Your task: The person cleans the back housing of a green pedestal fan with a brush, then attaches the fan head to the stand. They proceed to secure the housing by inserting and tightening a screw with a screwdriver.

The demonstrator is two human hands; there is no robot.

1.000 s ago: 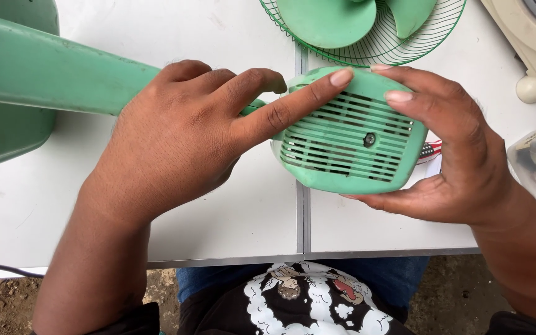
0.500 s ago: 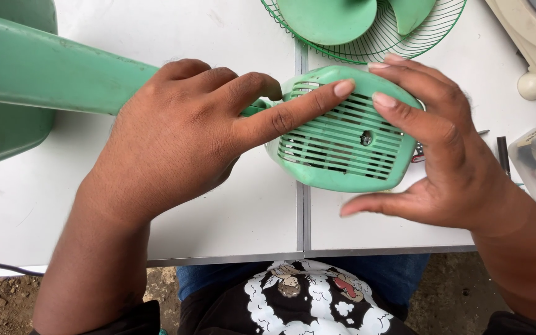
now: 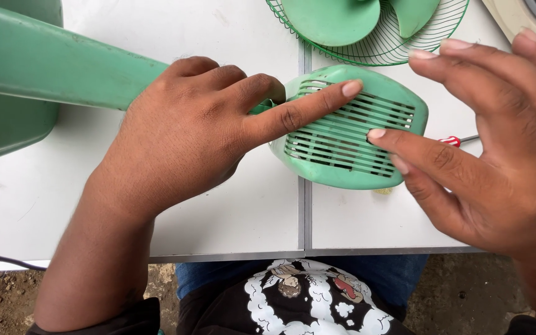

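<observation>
The green motor housing (image 3: 348, 133) of a dismantled fan lies on the white surface (image 3: 231, 211), across the seam between two panels, with its slotted rear cover facing up. It is joined on its left to the green fan neck (image 3: 57, 65), which runs off toward the upper left of the view.

Left hand (image 3: 200, 133): it rests palm down over the junction of neck and housing. The index finger is stretched flat across the upper slots of the cover; the other fingers are curled against the housing's left edge. The hand presses down and grips nothing.

Right hand (image 3: 497, 155): it is spread, fingers apart and extended. One fingertip touches the right part of the slotted cover; the remaining fingers hover above the housing's right end. It holds nothing.

Adjacent items: a green wire guard (image 3: 392, 46) with the green fan blades (image 3: 336, 18) lying in it sits just beyond the housing. A screwdriver with a red-and-white handle (image 3: 451, 141) lies on the surface beside the housing, mostly hidden under the right hand.

Hazards, as judged from this position:
- The housing is steadied by the left hand alone. A sideways push from the right fingertip could rotate or slide it on the smooth surface.
- The cover may be loose; pressure at one edge could tip it off its seat.
- A fingertip on the slots could snag in a slot.
- The right hand, if lowered, could knock the screwdriver along the surface.
</observation>
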